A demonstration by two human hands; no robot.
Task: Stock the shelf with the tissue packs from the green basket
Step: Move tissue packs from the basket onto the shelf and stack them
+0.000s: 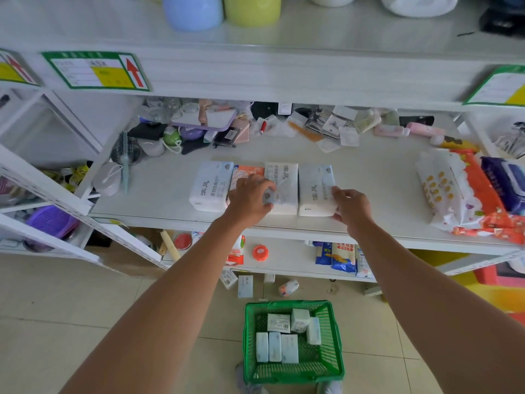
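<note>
**A:** Nearest are the person's two bare forearms (170, 294). Between them, on the floor well below both hands, sits the green basket (336, 351), with several tissue packs (277, 346) lying in it.

**B:** So the stocking looks only partly done. What are the hands holding?

**A:** The right hand (352, 207) pinches the right end of the end pack (314, 191), fingers on top and thumb at the near lower corner. The left hand (250, 197) has its fingers curled over the near left edge of the middle pack (284, 177), which touches the end pack. That hand also partly covers an orange pack (245, 172).

**B:** Why use both hands for one row?

**A:** Probably to square it up. The right hand can press its pack sideways while the left hand holds the neighbour so it doesn't slide. The packs lie side by side near the front edge of the shelf (369, 172), print facing up, which suits reading and reaching.

**B:** And either side of the hands?

**A:** Just left of the left hand, another white pack (210, 186) closes the row. Well to the right of the right hand lie big wrapped bundles (443, 189). The bare shelf in between is likely room for what is in the basket.
</note>
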